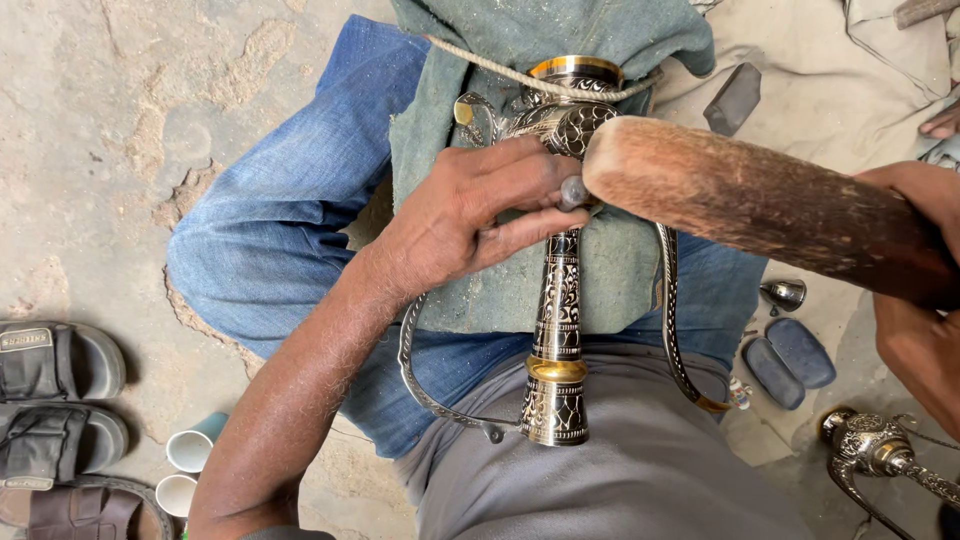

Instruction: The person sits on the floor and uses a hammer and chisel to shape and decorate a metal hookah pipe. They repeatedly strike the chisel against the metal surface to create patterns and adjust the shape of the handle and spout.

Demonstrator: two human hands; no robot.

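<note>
An ornate black-and-gold engraved metal vessel (558,310) with curved handles lies across my lap on a green cloth (520,290), tied with a rope (520,75). My left hand (470,210) rests on the vessel's body and pinches a small metal punch (572,190) between thumb and fingers. My right hand (920,290) grips a thick wooden mallet (750,200), whose worn round end sits right against the punch's head.
Sandals (60,400) and two small cups (190,465) lie on the cracked ground at lower left. Two dark oval stones (790,360), a small metal cap (783,294) and another engraved metal piece (880,450) sit at right. A dark block (733,98) lies above.
</note>
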